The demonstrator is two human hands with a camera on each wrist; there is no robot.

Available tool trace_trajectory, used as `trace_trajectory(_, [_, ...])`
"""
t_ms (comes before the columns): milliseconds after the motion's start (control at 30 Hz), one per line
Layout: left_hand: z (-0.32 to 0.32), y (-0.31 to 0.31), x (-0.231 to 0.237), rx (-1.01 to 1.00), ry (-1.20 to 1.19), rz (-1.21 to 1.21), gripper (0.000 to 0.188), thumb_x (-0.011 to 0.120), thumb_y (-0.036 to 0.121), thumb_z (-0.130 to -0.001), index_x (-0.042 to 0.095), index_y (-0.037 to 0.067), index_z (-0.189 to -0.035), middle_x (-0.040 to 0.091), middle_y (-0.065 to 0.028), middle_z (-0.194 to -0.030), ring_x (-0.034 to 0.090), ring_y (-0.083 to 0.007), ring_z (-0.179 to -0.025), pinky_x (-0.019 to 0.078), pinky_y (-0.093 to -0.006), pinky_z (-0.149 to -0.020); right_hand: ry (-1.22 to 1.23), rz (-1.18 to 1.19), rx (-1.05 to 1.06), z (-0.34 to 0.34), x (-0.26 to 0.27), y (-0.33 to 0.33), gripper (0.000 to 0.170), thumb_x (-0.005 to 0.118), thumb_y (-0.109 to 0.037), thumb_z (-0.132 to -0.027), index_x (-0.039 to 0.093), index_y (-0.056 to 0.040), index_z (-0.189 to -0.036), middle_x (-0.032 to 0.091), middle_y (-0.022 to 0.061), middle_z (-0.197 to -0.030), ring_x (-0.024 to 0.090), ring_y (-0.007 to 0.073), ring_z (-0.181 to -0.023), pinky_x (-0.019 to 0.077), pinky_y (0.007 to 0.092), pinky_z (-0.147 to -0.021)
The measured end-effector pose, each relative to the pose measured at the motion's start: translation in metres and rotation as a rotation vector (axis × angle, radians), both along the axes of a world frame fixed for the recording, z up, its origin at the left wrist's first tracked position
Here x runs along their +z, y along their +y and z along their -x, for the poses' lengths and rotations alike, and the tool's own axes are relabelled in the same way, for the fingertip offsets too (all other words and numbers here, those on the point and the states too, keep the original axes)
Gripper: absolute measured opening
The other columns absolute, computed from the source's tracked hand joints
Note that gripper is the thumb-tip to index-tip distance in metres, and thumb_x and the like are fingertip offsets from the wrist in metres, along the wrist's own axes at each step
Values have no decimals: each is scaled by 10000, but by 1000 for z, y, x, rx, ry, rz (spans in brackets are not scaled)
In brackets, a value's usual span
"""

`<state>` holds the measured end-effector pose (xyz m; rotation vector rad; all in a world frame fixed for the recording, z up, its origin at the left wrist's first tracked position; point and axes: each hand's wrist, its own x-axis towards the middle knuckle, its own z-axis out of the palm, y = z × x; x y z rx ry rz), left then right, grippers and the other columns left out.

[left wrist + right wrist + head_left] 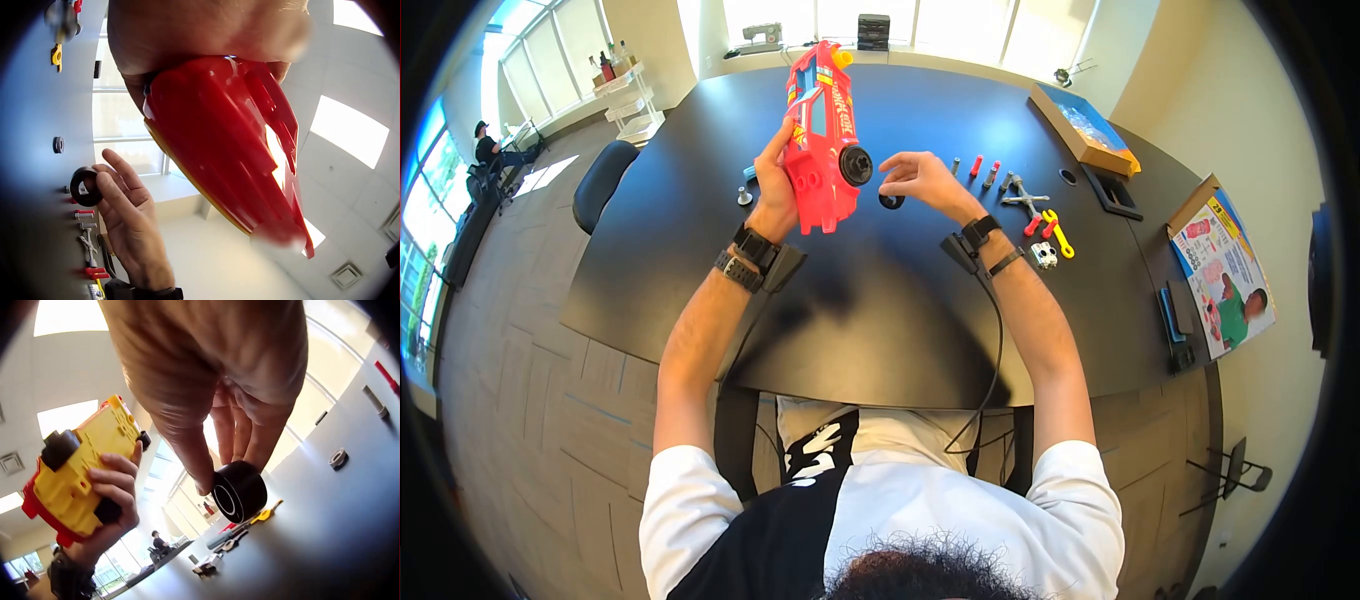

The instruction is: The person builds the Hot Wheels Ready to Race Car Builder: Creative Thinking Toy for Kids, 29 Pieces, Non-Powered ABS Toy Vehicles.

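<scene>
My left hand point(774, 185) grips a red toy car point(820, 150) and holds it up over the table, tilted on end. Its yellow underside shows in the right wrist view, with black wheels fitted at several corners. One black wheel point(856, 166) faces my right hand point(930, 184) in the head view. Between thumb and fingers my right hand pinches a loose black tire point(245, 490), ring-shaped and held just above the table. The tire and the car are apart, a short gap between them.
Right of my hands lie toy bolts point(976, 166), a grey cross-shaped tool point(1024, 197), a yellow wrench point(1058, 235) and a small silver engine-like block point(1044, 256). An open cardboard box point(1085, 130) and a printed package point(1225, 270) stand farther right. Another black ring point(338, 457) lies on the table point(870, 320).
</scene>
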<state>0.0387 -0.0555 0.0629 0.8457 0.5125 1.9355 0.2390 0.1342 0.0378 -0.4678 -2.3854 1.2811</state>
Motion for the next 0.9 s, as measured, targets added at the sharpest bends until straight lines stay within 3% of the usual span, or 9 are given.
trace_trajectory(167, [-7, -1, 1, -26, -19, 7, 616, 586, 474, -1096, 520, -10, -1471, 715, -184, -1316, 752, -283, -1133, 635, -434, -981, 121, 158, -4, -12, 31, -9, 437, 840, -130, -946, 717, 24, -1336, 773, 91, -1148, 723, 150, -1046, 560, 302, -958])
trace_trajectory(267, [-10, -2, 2, -42, -14, 24, 627, 597, 475, -1090, 517, -14, -1474, 713, -187, -1317, 752, -283, -1131, 635, -433, -982, 442, 209, -135, -12, 52, -20, 360, 881, -110, -913, 781, 15, -1236, 792, 79, -1095, 720, 133, -1023, 566, 306, -936])
trace_trajectory(300, [-11, -2, 2, -43, -13, 23, 627, 597, 475, -1090, 517, -14, -1474, 713, -187, -1317, 752, -283, -1131, 635, -433, -982, 444, 208, -135, -10, 59, -22, 360, 881, -110, -913, 781, 15, -1236, 792, 79, -1095, 720, 133, -1023, 566, 306, -936])
trace_trajectory(367, [-15, -1, 1, -94, -20, 34, 624, 604, 476, -1087, 528, -16, -1464, 710, -187, -1322, 752, -280, -1129, 634, -434, -984, 729, 114, -232, -7, 76, -30, 349, 887, -105, -906, 789, -7, -1226, 793, 83, -1098, 722, 133, -1034, 570, 313, -944])
trace_trajectory(500, [-24, -2, 2, -60, 52, 86, 634, 613, 480, -1083, 530, -18, -1467, 707, -187, -1332, 752, -279, -1131, 634, -435, -983, 946, -110, -298, 7, 108, -54, 308, 863, -49, -905, 789, -19, -1203, 783, 70, -1068, 736, 146, -1016, 616, 338, -959])
trace_trajectory(700, [-36, -2, 4, -144, 0, 73, 616, 578, 474, -1102, 524, -2, -1490, 705, -175, -1353, 752, -279, -1133, 630, -431, -989, 1080, -366, -336, 24, 115, -78, 279, 847, -25, -893, 800, -33, -1168, 786, 68, -1045, 741, 148, -987, 621, 338, -947])
trace_trajectory(900, [-35, -3, 3, -150, -35, 37, 535, 541, 419, -1127, 554, 8, -1469, 734, -158, -1304, 758, -249, -1101, 631, -405, -975, 980, -539, -300, 22, 106, -75, 248, 846, -34, -882, 822, -56, -1127, 782, 82, -996, 762, 215, -971, 603, 346, -878])
